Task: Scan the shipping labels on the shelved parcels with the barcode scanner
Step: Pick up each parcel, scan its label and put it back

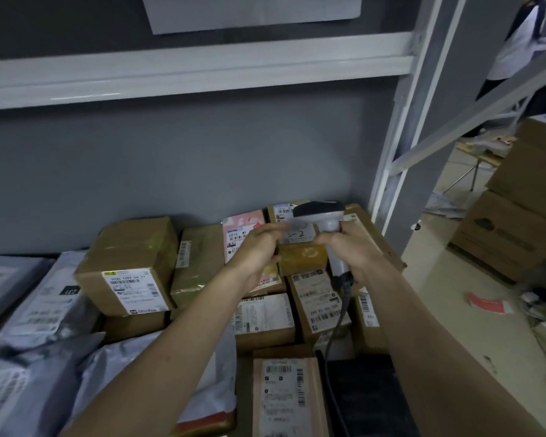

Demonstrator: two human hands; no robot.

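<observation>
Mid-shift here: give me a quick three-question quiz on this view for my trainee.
1. True or false: the right hand holds the barcode scanner.
2. What does the left hand hold? A) a grey mailer B) a small yellow-brown parcel C) nothing
3. Fill in: the scanner's cable hangs down over the ____ parcels.

Key: 1 true. 2 B, the small parcel, with a white tag on top. 3 cardboard, stacked on the shelf by the grey wall.
</observation>
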